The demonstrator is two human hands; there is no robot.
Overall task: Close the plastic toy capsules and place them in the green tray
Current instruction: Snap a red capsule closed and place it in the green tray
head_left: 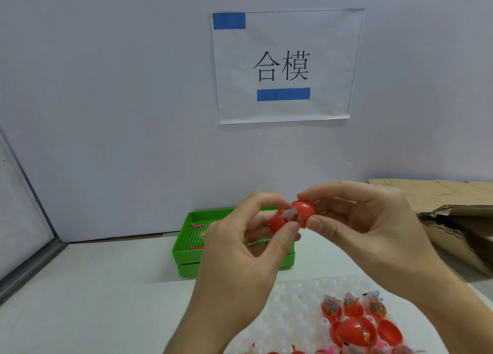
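Note:
Both hands hold one red plastic capsule in the air above the green tray. My left hand pinches its lower half between thumb and fingers. My right hand pinches the upper half, which is tilted open. A clear packet shows in the gap between the halves. Several more red capsules, open and stuffed with small toy packets, lie on bubble wrap at the lower right. The tray has a perforated floor with a few small bits on it; my hands hide its right part.
A white wall with a taped paper sign stands close behind the tray. Torn cardboard lies at the right on the table. A metal frame edge runs along the left side.

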